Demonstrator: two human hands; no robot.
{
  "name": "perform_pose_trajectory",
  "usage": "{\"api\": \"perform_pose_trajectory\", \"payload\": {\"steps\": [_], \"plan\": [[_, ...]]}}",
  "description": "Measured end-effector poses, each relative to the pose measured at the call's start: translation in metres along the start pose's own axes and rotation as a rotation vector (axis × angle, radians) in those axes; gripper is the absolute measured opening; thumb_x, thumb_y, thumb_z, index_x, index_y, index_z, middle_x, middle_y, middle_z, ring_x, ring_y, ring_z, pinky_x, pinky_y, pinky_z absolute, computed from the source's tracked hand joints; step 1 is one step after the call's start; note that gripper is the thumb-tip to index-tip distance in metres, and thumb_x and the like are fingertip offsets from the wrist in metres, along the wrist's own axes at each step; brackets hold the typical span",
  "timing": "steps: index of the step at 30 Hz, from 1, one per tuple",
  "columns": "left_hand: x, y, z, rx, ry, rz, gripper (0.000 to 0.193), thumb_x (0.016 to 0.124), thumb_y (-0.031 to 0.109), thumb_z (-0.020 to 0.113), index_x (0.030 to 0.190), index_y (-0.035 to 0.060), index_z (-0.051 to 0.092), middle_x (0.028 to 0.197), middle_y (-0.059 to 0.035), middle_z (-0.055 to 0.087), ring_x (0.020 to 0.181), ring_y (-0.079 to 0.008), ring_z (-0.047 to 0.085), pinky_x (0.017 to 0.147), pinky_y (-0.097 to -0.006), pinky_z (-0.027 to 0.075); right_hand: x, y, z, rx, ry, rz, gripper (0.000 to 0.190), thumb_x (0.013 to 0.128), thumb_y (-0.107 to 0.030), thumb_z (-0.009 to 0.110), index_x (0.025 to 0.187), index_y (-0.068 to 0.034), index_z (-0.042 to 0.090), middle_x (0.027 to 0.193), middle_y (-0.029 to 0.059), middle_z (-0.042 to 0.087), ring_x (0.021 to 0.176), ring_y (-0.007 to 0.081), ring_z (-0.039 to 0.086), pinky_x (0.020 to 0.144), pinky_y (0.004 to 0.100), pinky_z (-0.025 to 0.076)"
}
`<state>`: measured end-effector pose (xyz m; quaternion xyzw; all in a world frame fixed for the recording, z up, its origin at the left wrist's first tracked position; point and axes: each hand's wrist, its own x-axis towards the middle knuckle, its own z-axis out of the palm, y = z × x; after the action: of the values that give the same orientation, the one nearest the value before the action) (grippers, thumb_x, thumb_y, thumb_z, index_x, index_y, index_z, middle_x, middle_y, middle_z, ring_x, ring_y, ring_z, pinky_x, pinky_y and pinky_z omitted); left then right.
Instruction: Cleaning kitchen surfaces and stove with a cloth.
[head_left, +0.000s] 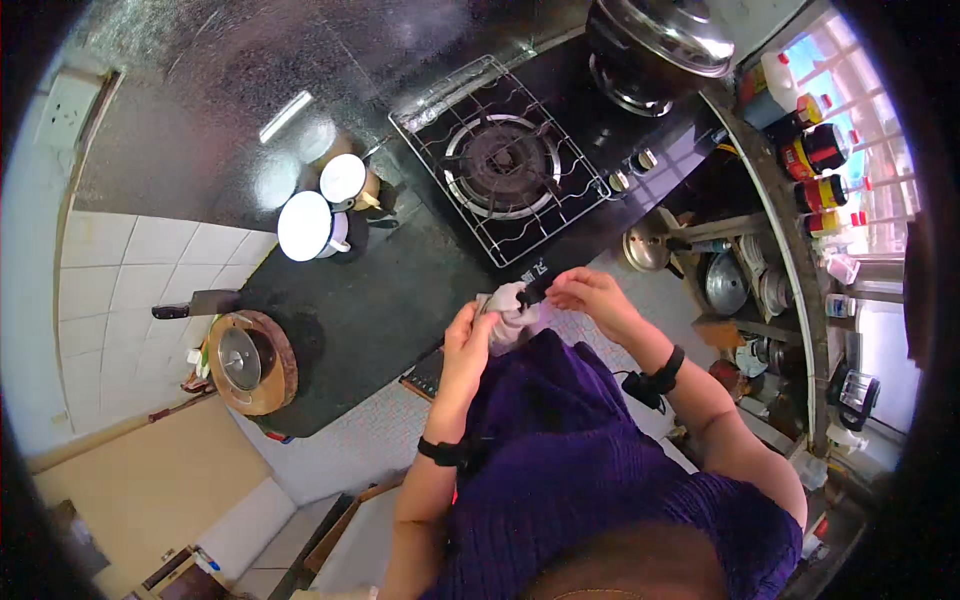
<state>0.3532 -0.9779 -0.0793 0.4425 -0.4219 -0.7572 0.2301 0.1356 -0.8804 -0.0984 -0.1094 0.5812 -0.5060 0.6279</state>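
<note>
My left hand (466, 346) grips a crumpled pale grey cloth (504, 319) in front of the stove's front edge. A small black object (528, 296) pokes out of the cloth's right side; its kind is unclear. My right hand (596, 300) is just to the right of it, fingers bent and thumb near the forefinger. Whether those fingertips touch or pinch the black object cannot be made out. Beyond both hands lies a black gas stove (555, 244) with a wire rack (450, 202) around its round burner (504, 159).
Two enamel mugs (306, 225) with white lids stand left of the stove. Farther left, a cleaver (214, 302) is by a round wooden chopping board (285, 367) bearing a glass lid (241, 358). A large lidded metal pot (660, 45) occupies the right burner. Sauce bottles (817, 150) line the windowsill.
</note>
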Motion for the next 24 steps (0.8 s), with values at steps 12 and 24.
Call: {"api": "perform_pose_trajectory", "payload": {"steps": [12, 24], "plan": [[0.071, -0.021, 0.075, 1.214, 0.195, 0.552, 0.032, 0.092, 0.023, 0.062, 0.12, 0.0096, 0.059, 0.094, -0.0194, 0.061, 0.08, -0.0391, 0.065, 0.066, -0.0489, 0.052, 0.0, 0.057, -0.026, 0.026, 0.009, 0.027, 0.021, 0.096, -0.021, 0.059, 0.102, -0.001, 0.065, 0.094, 0.0078, 0.069, 0.086, 0.0164, 0.065, 0.079, 0.0286, 0.052], [0.097, -0.007, 0.081, 1.795, 0.037, 0.58, 0.016, 0.086, 0.022, 0.062, 0.085, 0.0066, 0.06, 0.08, -0.0095, 0.064, 0.067, -0.0294, 0.068, 0.056, -0.0403, 0.055, 0.002, 0.049, -0.054, 0.021, 0.041, -0.031, 0.02, 0.097, -0.019, 0.059, 0.104, -0.001, 0.064, 0.094, 0.0092, 0.069, 0.085, 0.0184, 0.066, 0.08, 0.0304, 0.052]]}}
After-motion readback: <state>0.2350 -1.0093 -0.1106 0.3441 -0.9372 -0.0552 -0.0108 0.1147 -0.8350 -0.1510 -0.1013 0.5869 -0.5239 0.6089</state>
